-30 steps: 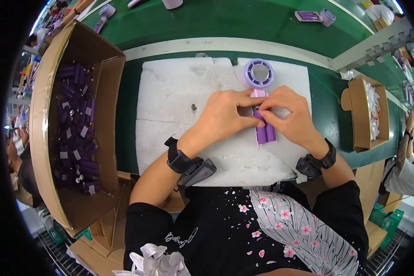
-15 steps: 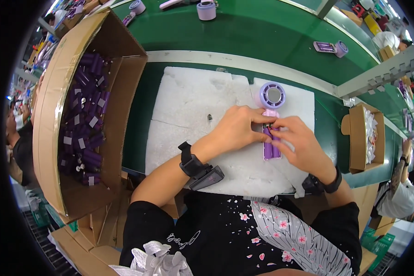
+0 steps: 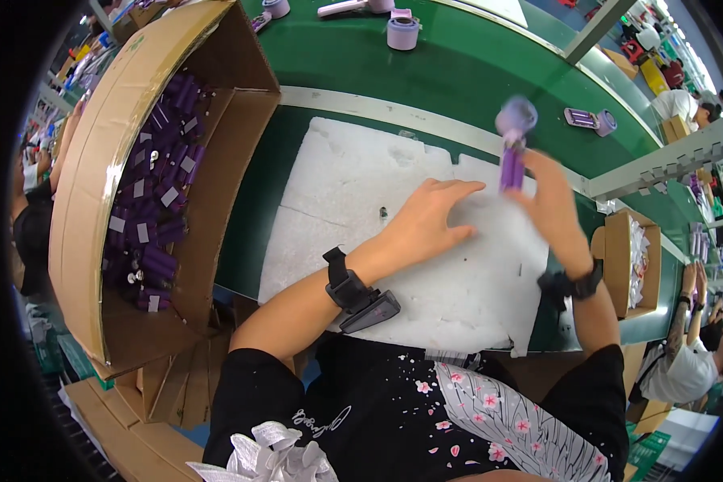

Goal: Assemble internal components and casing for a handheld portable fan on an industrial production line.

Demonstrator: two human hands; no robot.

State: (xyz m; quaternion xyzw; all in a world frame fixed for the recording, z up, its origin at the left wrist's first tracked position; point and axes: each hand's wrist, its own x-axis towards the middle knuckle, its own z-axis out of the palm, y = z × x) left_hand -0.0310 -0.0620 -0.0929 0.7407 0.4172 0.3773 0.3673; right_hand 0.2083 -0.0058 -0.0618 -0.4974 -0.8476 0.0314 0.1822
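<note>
My right hand point(image 3: 553, 215) is closed round the handle end of a small lilac handheld fan point(image 3: 515, 119), lifted over the foam's far right side. The fan's round head is smeared by motion. Purple battery cells point(image 3: 511, 167) lie along its uncovered handle. My left hand point(image 3: 422, 223) hovers above the white foam sheet point(image 3: 341, 165), thumb and fingers apart, with nothing between them. A tiny dark bit point(image 3: 383, 213) rests on the foam to the left of that hand.
At left, a tall cardboard box point(image 3: 88, 193) holds many purple battery packs. Beyond a white rail point(image 3: 394, 104), other fan parts point(image 3: 402, 32) and an opened fan point(image 3: 590, 120) lie on the green surface point(image 3: 474, 64). A smaller carton point(image 3: 614, 261) with white packets stands right. Co-workers sit farther right.
My right hand has lifted the fan off the foam and carried it away toward the far right. My left hand has let go and opened. The view has shifted slightly.
</note>
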